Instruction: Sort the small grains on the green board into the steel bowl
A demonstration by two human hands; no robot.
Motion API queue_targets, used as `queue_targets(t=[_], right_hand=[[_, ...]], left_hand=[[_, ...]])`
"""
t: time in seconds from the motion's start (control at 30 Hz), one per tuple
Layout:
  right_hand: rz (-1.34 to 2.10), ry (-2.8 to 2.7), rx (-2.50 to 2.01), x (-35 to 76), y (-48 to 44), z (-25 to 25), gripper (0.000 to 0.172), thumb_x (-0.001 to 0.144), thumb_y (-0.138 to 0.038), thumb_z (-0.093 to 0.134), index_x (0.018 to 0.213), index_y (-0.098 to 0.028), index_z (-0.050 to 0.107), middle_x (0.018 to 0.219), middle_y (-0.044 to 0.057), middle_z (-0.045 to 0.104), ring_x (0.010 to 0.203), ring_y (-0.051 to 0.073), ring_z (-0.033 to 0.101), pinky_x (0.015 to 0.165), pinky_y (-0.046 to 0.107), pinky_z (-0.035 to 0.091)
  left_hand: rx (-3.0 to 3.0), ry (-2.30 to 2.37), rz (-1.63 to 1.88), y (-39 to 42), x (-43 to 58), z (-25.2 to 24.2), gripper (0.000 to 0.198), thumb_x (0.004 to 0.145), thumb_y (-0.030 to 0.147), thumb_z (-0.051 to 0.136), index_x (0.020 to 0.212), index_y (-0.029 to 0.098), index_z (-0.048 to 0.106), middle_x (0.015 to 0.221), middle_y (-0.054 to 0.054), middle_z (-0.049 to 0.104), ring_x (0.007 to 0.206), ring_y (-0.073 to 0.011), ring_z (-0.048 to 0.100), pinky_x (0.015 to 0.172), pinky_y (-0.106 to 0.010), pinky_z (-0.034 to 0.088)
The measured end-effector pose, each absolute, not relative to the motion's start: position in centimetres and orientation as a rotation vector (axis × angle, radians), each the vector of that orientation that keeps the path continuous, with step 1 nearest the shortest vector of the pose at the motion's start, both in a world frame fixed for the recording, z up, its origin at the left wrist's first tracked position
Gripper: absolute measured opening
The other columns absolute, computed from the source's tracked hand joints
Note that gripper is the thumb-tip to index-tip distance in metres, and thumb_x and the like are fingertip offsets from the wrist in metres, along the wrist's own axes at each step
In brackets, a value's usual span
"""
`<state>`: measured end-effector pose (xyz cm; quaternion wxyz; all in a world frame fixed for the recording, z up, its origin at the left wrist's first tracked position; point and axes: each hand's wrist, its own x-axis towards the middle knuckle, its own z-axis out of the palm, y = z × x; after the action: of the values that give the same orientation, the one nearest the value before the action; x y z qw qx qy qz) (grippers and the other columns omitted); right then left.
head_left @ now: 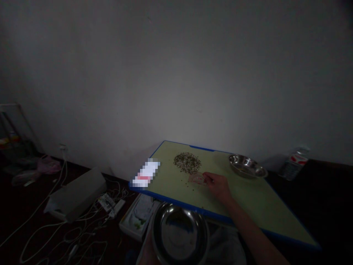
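My right hand (217, 185) rests on a pale green table with a blue rim (248, 206), its fingers pinched on the edge of a small pinkish clear packet (197, 179). Just beyond the packet lies a heap of small dark seeds (187, 162), with a few stray seeds around it. My left hand (147, 252) is mostly hidden at the bottom edge, under a steel bowl (179, 233) that it holds up in front of the table's near edge. Its fingers do not show.
A second steel bowl (247, 166) sits at the table's far right. A plastic bottle (295, 162) stands beyond it. A blurred card (146, 173) lies at the table's left corner. On the dark floor to the left are a grey box (75, 195), white cables (82, 235) and a power strip (111, 204).
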<state>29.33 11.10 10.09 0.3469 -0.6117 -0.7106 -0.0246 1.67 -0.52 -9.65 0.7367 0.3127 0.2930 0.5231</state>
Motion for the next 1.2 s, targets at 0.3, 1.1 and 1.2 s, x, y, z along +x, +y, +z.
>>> queue_targets(t=[0.3, 1.1, 1.2], right_hand=[[-0.039, -1.827, -1.531, 29.4, 11.2, 9.9, 0.034, 0.086, -0.029, 0.048, 0.087, -0.024, 0.081, 0.074, 0.003, 0.079, 0.069, 0.021, 0.073, 0.067, 0.027, 0.050], [-0.042, -1.796, -1.647, 29.5, 11.0, 10.3, 0.034, 0.085, -0.029, 0.049, 0.088, -0.024, 0.082, 0.076, 0.004, 0.080, 0.072, 0.022, 0.074, 0.069, 0.029, 0.053], [0.026, -1.814, -1.624, 29.3, 10.9, 10.5, 0.034, 0.086, -0.028, 0.048, 0.089, -0.023, 0.082, 0.076, 0.004, 0.080, 0.071, 0.023, 0.074, 0.069, 0.030, 0.053]], left_hand=[[0.574, 0.636, 1.020, -1.3, 2.6, -1.5, 0.084, 0.073, 0.085, 0.048, 0.138, 0.033, 0.058, 0.137, -0.007, 0.070, 0.143, -0.0402, 0.044, 0.121, -0.061, 0.032], [0.509, 0.599, 0.967, -1.4, 3.1, -0.6, 0.083, 0.071, 0.085, 0.050, 0.134, 0.032, 0.061, 0.136, -0.010, 0.070, 0.147, -0.0414, 0.037, 0.120, -0.060, 0.030], [0.445, 0.597, 1.090, -1.1, 3.2, -1.4, 0.081, 0.068, 0.079, 0.061, 0.138, 0.039, 0.055, 0.138, -0.002, 0.070, 0.147, -0.0383, 0.039, 0.121, -0.056, 0.032]])
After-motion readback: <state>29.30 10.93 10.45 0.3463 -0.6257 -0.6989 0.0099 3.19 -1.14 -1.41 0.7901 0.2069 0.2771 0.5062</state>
